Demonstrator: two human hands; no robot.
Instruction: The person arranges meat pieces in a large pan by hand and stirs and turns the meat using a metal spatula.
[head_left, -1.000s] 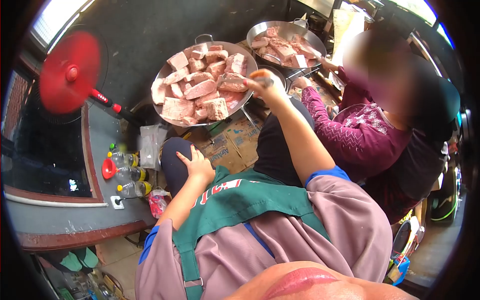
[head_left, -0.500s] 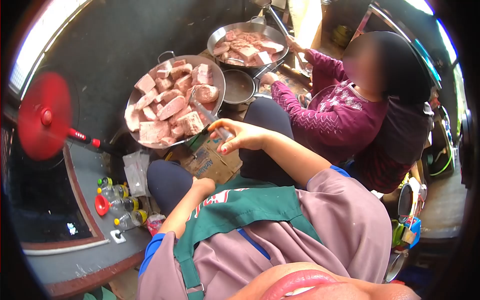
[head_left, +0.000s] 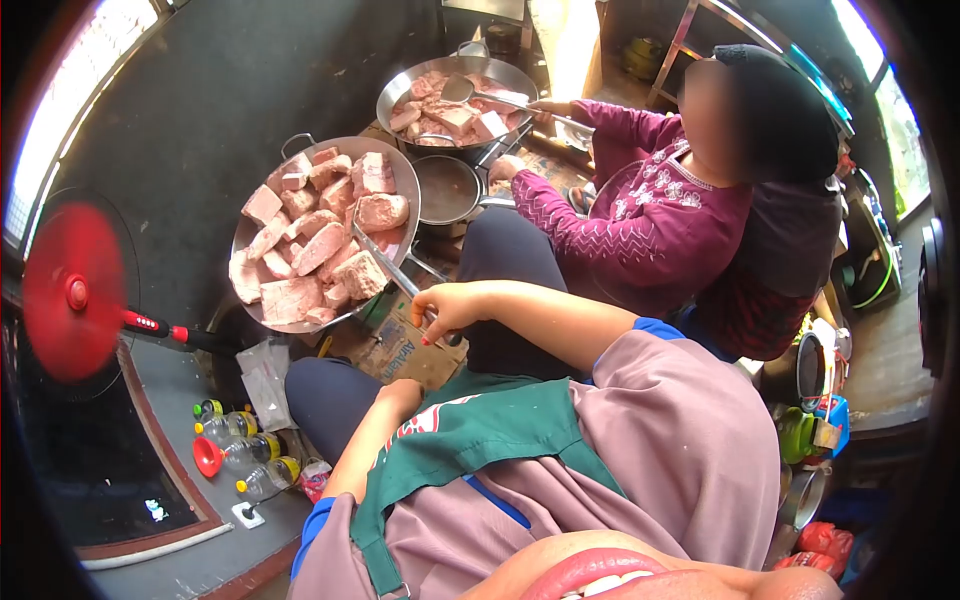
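My right hand (head_left: 447,307) is wrapped round the handle of a long metal spatula (head_left: 393,272). Its far end reaches among thick pinkish-beige chunks, which look like meat or fat (head_left: 318,247), piled in a wide metal wok (head_left: 413,187). My left hand (head_left: 403,396) rests low by my knee at the edge of my green apron (head_left: 480,430); its fingers are hidden from me. To the right of the wok sits a smaller dark pan (head_left: 447,190).
A co-worker in a maroon top (head_left: 640,230) holds a metal turner (head_left: 460,89) over a second wok (head_left: 530,85) of similar chunks. At left are a red fan (head_left: 75,292), plastic bottles (head_left: 262,480) and a red funnel (head_left: 207,457). Cardboard (head_left: 410,350) lies between my knees.
My right hand's fingers have closed more around the spatula handle. The co-worker's turner has come down from upright to lie over the far wok. The whole view has shifted slightly.
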